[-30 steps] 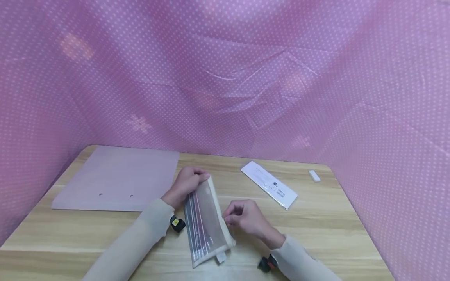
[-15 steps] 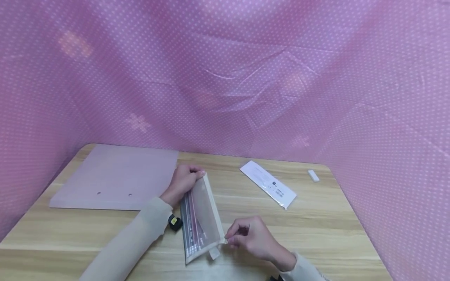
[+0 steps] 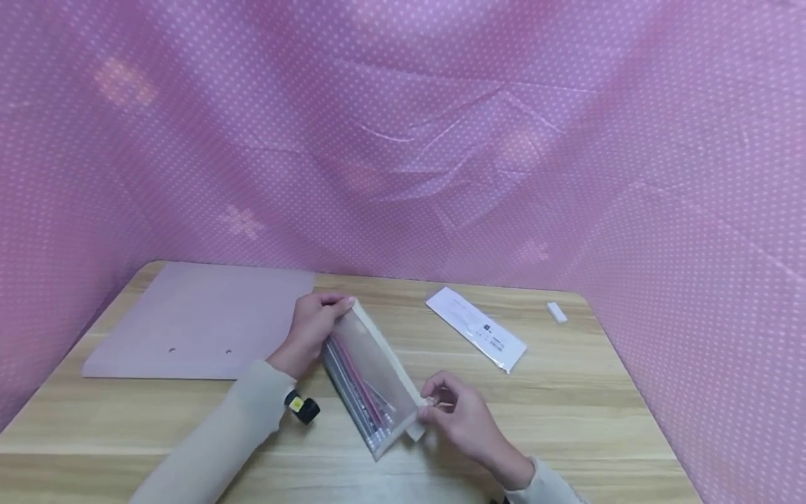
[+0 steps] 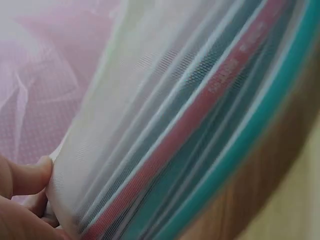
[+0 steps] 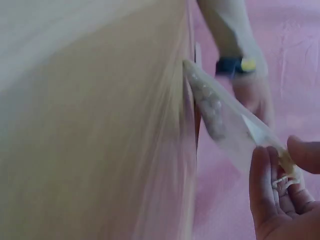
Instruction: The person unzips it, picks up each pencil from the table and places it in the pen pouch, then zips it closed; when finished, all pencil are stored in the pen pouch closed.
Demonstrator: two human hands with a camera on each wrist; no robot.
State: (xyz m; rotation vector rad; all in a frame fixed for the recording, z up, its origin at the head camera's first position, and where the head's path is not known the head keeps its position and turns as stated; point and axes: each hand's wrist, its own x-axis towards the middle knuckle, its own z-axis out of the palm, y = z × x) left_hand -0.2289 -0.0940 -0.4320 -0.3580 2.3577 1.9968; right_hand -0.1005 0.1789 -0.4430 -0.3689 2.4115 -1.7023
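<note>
A see-through mesh pencil case (image 3: pixel 393 371) with a cream edge hangs tilted between my hands, and several pencils (image 3: pixel 359 388) lie inside it. My left hand (image 3: pixel 308 327) grips its far upper corner, thumb over the edge. In the left wrist view, a red pencil (image 4: pixel 185 125) and teal ones show through the mesh. My right hand (image 3: pixel 464 420) pinches the near right corner, where the cream edge ends. A small pale tab (image 3: pixel 415 430) sticks out below that corner. In the right wrist view, a thin looped cord (image 5: pixel 286 181) lies among the right hand's fingers.
On the wooden table (image 3: pixel 579 399) a pale pink folder (image 3: pixel 208 308) with two holes lies at the left. Right of centre rests a white flat packet (image 3: pixel 476 327) with a printed label; a small white block (image 3: pixel 557 312) lies farther right. Pink dotted cloth (image 3: pixel 403 140) surrounds the table.
My right hand has moved from midway along the case's cream edge down to the near corner. The near end of the case has then swung right. My left hand has shifted slightly left.
</note>
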